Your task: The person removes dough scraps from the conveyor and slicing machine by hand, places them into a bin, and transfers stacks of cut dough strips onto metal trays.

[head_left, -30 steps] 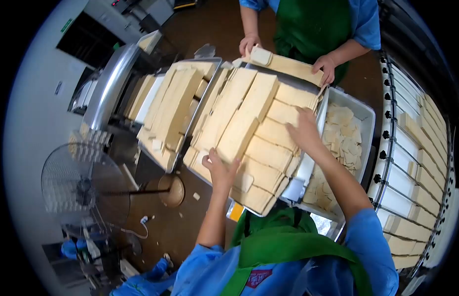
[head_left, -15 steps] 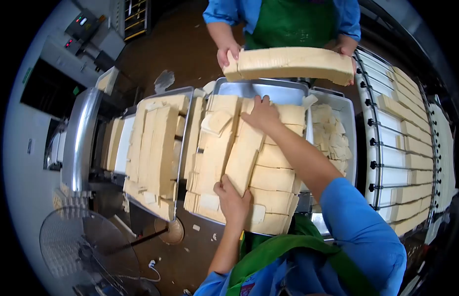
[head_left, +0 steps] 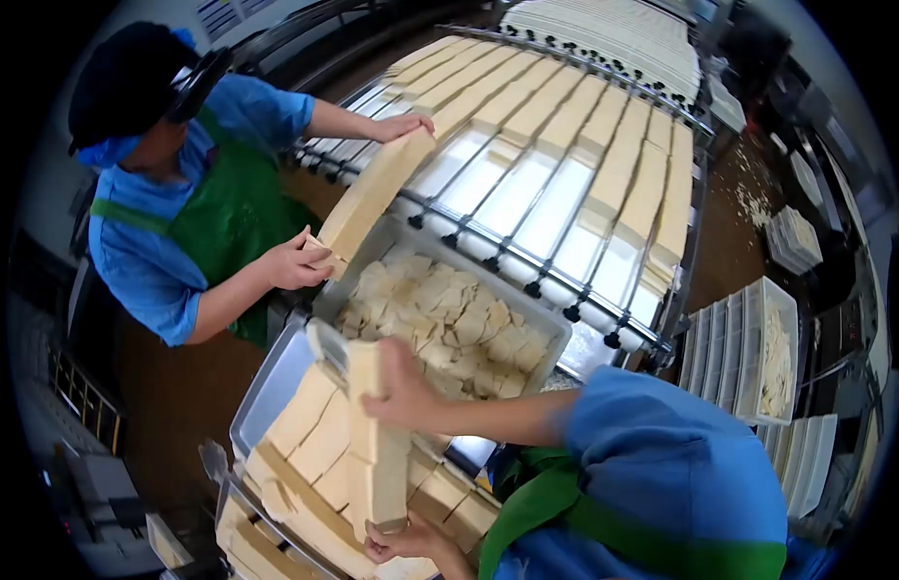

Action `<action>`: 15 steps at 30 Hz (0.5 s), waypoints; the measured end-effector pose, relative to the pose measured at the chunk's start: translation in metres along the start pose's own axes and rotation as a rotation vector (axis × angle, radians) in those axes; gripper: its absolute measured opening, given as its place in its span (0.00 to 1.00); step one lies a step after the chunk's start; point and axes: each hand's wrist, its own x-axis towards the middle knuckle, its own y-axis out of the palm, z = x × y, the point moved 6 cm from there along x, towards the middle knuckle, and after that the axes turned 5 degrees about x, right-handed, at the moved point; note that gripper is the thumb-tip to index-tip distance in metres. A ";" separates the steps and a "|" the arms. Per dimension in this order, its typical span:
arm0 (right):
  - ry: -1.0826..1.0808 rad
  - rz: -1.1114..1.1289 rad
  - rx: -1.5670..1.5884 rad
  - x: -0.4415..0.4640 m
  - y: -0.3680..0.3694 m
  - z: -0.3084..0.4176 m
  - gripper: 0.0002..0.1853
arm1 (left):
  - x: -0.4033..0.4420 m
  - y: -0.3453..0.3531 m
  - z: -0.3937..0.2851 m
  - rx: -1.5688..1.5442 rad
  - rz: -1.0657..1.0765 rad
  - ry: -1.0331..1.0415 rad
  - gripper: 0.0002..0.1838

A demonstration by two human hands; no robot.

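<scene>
A long pale stack of thin sheets (head_left: 377, 454) is held between my two hands above a tray (head_left: 266, 387) of similar stacks. My right hand (head_left: 403, 387), slightly blurred, grips its upper end. My left hand (head_left: 411, 543) is closed round the lower end. Beside my right hand stands a grey bin (head_left: 556, 353) full of broken pale pieces (head_left: 449, 319). Across from me a co-worker (head_left: 198, 193) holds another long stack (head_left: 377, 188) by both ends, over the bin's far corner.
A conveyor (head_left: 556, 198) with rows of long stacks and metal rods runs beyond the bin. White crates (head_left: 725, 348) stand on the right, one holding scraps. A second tray of stacks lies at the bottom left. Scraps (head_left: 754, 208) litter the floor.
The view has turned right toward the conveyor. My hands have lifted a long stack off the tray. The co-worker's stack has moved over to the bin and conveyor edge.
</scene>
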 end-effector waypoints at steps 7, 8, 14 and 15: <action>0.419 -0.375 -0.220 0.059 -0.280 -0.077 0.42 | -0.014 0.002 -0.268 -0.370 0.416 0.640 0.39; 0.450 -0.401 -0.292 0.071 -0.309 -0.091 0.43 | -0.020 0.012 -0.298 -0.459 0.492 0.621 0.39; 0.741 0.066 -0.809 0.156 -0.425 -0.179 0.38 | -0.055 0.089 -0.414 -0.679 1.053 0.713 0.36; 0.712 0.055 -0.846 0.169 -0.435 -0.199 0.36 | -0.058 0.100 -0.417 -0.668 1.048 0.701 0.36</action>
